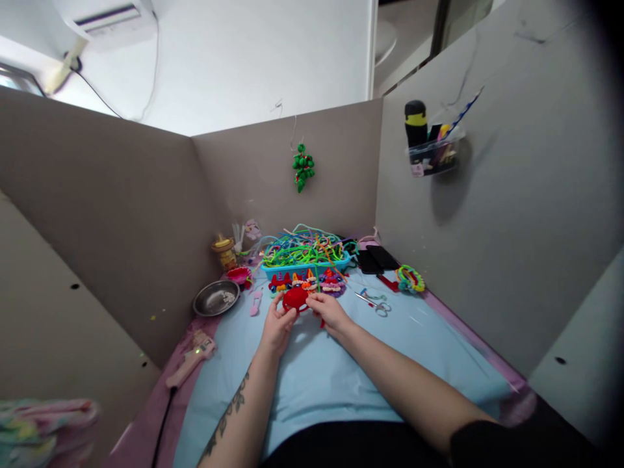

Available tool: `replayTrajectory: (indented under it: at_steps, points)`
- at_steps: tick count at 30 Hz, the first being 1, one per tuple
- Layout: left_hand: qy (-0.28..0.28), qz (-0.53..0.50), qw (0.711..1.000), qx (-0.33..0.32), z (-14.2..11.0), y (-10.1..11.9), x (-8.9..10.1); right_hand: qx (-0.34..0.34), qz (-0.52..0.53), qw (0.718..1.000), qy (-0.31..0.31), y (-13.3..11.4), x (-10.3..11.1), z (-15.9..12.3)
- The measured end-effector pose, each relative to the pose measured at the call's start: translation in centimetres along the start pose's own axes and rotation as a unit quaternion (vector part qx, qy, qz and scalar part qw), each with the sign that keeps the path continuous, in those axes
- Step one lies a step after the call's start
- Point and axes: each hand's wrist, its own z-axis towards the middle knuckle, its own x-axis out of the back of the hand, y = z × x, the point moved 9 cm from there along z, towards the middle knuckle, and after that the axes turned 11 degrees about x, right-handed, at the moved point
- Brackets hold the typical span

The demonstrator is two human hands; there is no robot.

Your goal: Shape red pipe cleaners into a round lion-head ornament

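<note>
In front of me, above the blue table cover, I hold a rounded red fuzzy piece (pixel 295 298) that looks made of pipe cleaner. My left hand (pixel 279 322) grips its left and lower side between thumb and fingers. At its right edge, my right hand (pixel 327 309) pinches a red strand that loops from the piece; a red end hangs below these fingers. Just behind lie several colourful fuzzy pipe-cleaner pieces (pixel 332 283). A blue basket (pixel 280 272) heaped with green and multicoloured pipe cleaners (pixel 307 248) stands beyond them.
Scissors (pixel 375 304) lie to the right, near dark phone-like slabs (pixel 377 259) and coiled coloured rings (pixel 410 278). On the left are a metal bowl (pixel 207 300), a pink clip-like item (pixel 255 303) and a corded pink glue gun (pixel 192 361). Grey partitions (pixel 336 156) enclose the table.
</note>
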Motion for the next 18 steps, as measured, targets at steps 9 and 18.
replayTrajectory:
  at_steps: [9,18]
  points:
    - [0.025,-0.002,0.999,-0.043,-0.2,0.7,0.1,0.060,-0.010,0.997,-0.042,-1.2,-1.4,-0.6]
    - [0.005,0.100,0.992,-0.083,-0.3,1.3,-0.5,0.213,-0.153,0.963,-0.062,-4.0,-0.1,0.2]
